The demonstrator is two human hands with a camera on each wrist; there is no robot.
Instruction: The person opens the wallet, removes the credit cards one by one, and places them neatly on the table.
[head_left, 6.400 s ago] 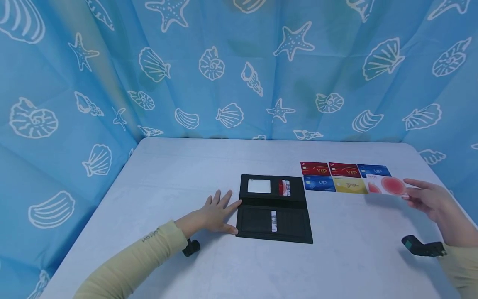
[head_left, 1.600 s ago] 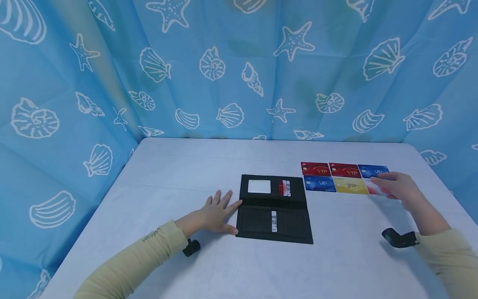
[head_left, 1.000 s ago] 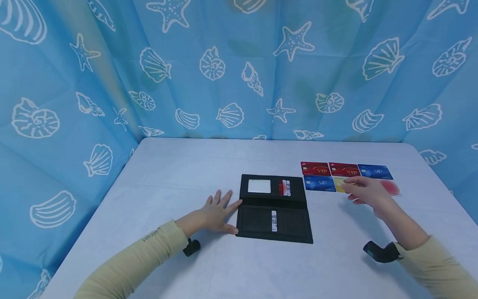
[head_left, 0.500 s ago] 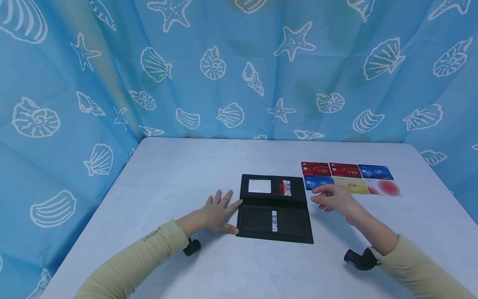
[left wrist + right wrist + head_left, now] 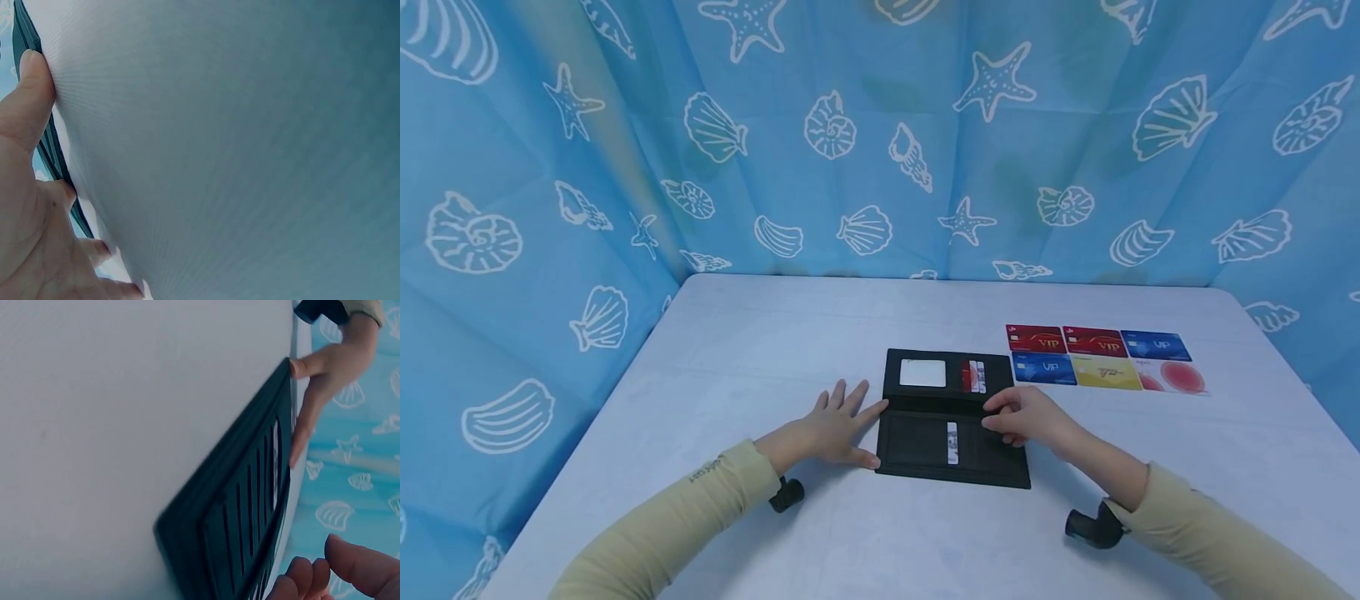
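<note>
Left hand (image 5: 829, 427) lies flat on the desk (image 5: 760, 350), fingers straight against the left edge of the open black wallet (image 5: 951, 417). Right hand (image 5: 1026, 417) hovers over the wallet's right half, fingers loosely curled and holding nothing. Six cards (image 5: 1101, 358) lie in two rows near the wallet's right.

Left wrist view: thumb (image 5: 28, 94) against the wallet's edge (image 5: 50, 150).

Right wrist view: wallet (image 5: 244, 512) flat on the desk, curled fingers (image 5: 356, 565) just beside it.

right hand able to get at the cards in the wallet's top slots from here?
Probably yes. The right hand hovers over the open wallet, just below the slotted cards, with nothing between them. The left hand rests at the wallet's far edge, out of the way.
</note>
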